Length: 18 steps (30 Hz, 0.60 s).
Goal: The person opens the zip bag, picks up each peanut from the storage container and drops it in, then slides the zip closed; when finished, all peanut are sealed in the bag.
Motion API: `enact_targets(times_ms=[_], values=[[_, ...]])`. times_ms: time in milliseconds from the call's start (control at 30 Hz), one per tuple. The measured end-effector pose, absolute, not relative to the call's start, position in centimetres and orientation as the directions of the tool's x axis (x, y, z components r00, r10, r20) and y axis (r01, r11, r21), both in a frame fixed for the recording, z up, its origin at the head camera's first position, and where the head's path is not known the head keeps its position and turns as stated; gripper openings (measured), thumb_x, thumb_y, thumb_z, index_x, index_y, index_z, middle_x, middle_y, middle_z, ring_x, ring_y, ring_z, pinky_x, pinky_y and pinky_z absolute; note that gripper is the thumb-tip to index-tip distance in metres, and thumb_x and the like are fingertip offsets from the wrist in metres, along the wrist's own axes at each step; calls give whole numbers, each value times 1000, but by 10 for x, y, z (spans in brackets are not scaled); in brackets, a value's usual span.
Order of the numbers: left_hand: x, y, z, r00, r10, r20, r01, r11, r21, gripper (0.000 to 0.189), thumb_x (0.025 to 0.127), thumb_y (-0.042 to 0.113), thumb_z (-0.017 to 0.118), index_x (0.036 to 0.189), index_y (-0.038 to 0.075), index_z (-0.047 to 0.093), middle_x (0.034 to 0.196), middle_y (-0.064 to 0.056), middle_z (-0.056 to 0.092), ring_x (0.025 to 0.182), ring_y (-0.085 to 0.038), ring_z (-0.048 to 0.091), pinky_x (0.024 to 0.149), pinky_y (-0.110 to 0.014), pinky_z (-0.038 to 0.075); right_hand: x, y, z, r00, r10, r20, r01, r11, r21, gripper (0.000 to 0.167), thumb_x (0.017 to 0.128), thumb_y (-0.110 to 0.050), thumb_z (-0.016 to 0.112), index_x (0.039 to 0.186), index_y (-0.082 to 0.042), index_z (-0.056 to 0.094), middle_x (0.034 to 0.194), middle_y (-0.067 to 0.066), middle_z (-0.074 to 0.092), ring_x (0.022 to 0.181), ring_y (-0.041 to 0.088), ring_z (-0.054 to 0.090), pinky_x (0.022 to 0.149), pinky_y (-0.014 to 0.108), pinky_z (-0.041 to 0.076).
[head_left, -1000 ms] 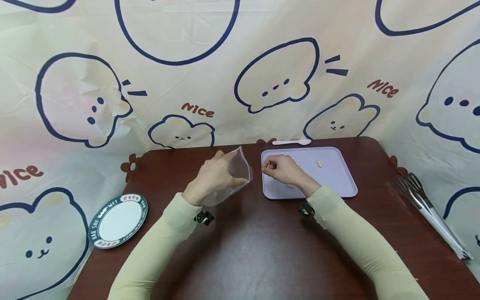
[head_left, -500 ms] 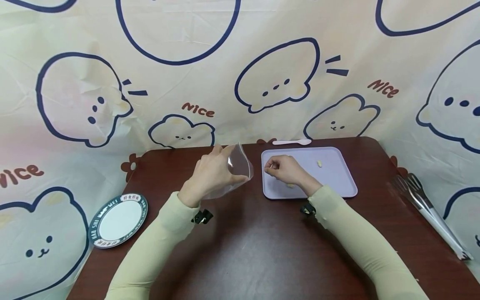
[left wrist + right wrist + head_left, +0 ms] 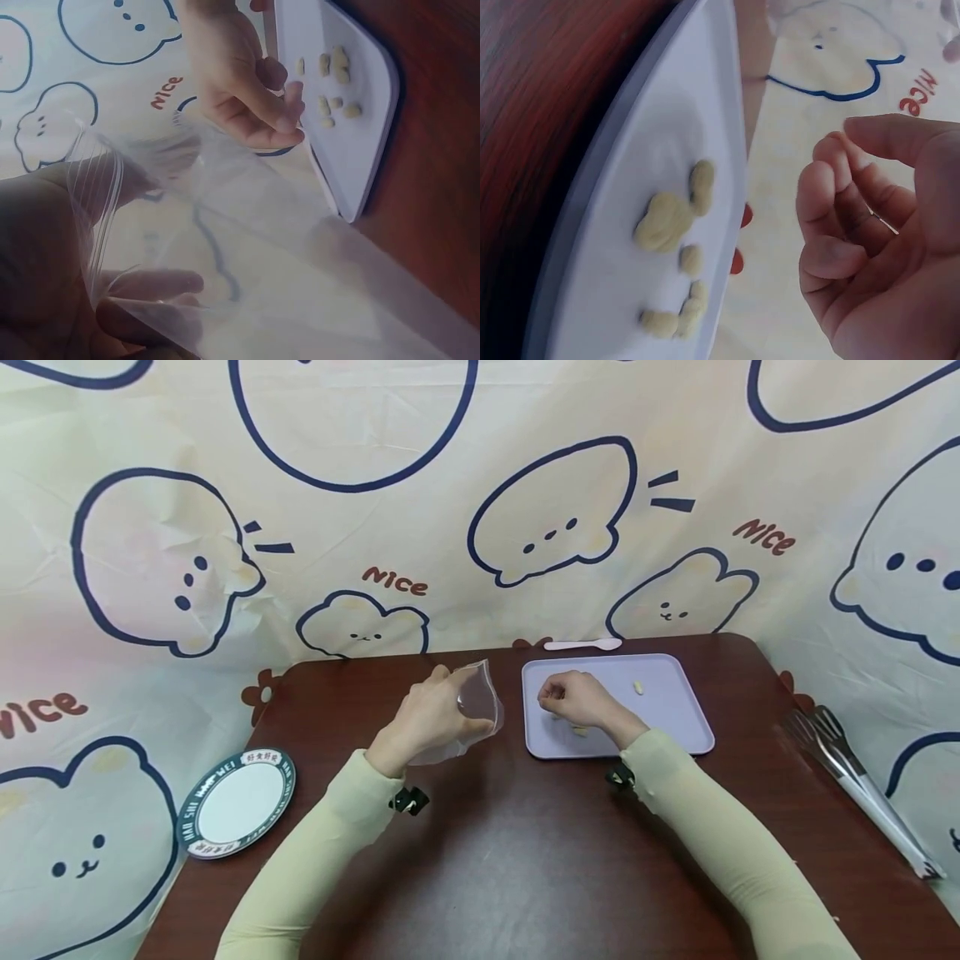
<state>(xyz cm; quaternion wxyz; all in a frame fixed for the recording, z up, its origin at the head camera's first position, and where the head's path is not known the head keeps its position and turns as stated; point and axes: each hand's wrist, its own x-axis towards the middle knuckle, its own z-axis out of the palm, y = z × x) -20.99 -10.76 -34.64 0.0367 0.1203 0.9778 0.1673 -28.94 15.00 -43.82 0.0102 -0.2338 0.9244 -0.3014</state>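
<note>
My left hand [image 3: 427, 718] grips a clear zip bag [image 3: 480, 697] near its mouth, which gapes toward the right. Fingers and thumb spread the zip edges in the left wrist view, where the bag [image 3: 285, 225] looks see-through. My right hand [image 3: 581, 697] hovers over the left part of a pale lilac tray [image 3: 663, 722], its fingers curled and the thumb tip meeting the index finger. Nothing shows between those fingertips in the right wrist view. Several small, pale tan, peanut-shaped pieces [image 3: 664, 223] lie on the tray, some touching each other; one piece [image 3: 638, 687] sits apart.
A white plastic spoon [image 3: 585, 645] lies behind the tray at the table's back edge. Metal tongs [image 3: 862, 793] rest along the right edge. A green-rimmed plate [image 3: 236, 802] stands at the left edge. Patterned cloth [image 3: 525, 485] hangs behind the brown table [image 3: 525, 877].
The right hand has shifted a little to the right, from the tray's left rim to over its surface. The left hand still holds the bag, which rose slightly and came back down.
</note>
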Motion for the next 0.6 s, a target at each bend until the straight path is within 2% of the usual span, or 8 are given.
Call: enact_targets(times_ms=[233, 600], values=[[-211, -104, -355, -956, 282, -87, 228, 894, 387, 90, 75, 44, 84, 152, 27, 41, 116, -12, 51, 86, -28, 60, 62, -32, 54, -296, 160, -455, -896, -442, 46, -412, 789, -456, 14, 83, -12, 64, 89, -15, 76, 84, -2, 75, 75, 14, 63, 75, 36, 49], [-215, -104, -357, -951, 293, -101, 227, 880, 418, 90, 73, 42, 86, 151, 28, 43, 116, -10, 52, 91, -28, 60, 60, -30, 55, -298, 161, -461, -915, -403, 10, -368, 826, -427, 9, 86, -17, 72, 92, -15, 77, 90, 0, 76, 84, 19, 65, 81, 41, 51]])
